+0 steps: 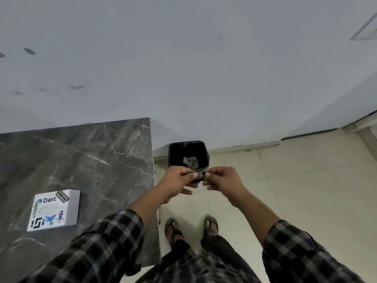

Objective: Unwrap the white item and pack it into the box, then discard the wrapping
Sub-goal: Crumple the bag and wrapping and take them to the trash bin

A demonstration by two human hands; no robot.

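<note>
both hands, left hand [177, 181] and right hand [221, 180], pinch a small dark patterned wrapping [199, 176] at 6 o'clock of the black floor bin [188, 153]; best released directly above its mouth, with the stickered white box [54, 210] closed on the grey marble counter [81, 160] at 8 o'clock.

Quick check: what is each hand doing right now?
Left hand: closed, pinching the small dark wrapping.
Right hand: closed, pinching the same wrapping's other end.
</note>
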